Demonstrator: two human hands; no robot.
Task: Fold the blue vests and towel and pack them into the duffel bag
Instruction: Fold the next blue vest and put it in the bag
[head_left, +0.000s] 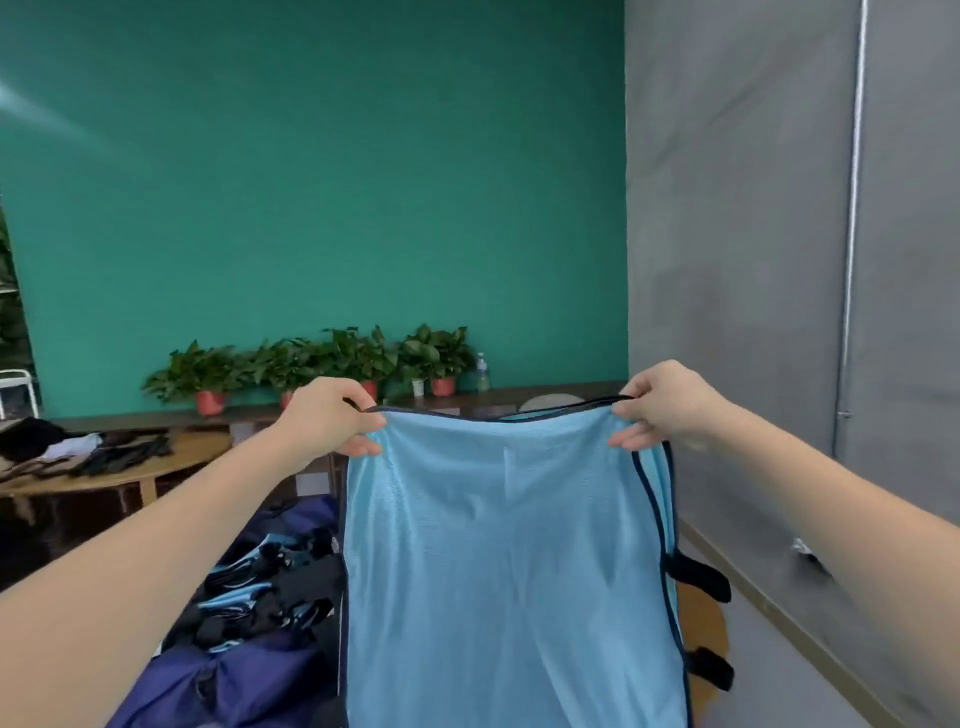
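You hold a light blue vest (511, 545) up at arm's length, your left hand (332, 415) and right hand (660, 402) each pinching a top corner of its dark-trimmed edge. Below left, the navy duffel bag (234, 670) lies open with folded vests (244, 592) inside. Beyond, potted plants (322, 361) line a teal wall (311, 182).

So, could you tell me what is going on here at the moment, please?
A person holds a light blue vest up in the air, the left hand and right hand each gripping a top corner, so it hangs spread out. Below to the left lies the open dark blue duffel bag, with other blue and black pieces already inside.
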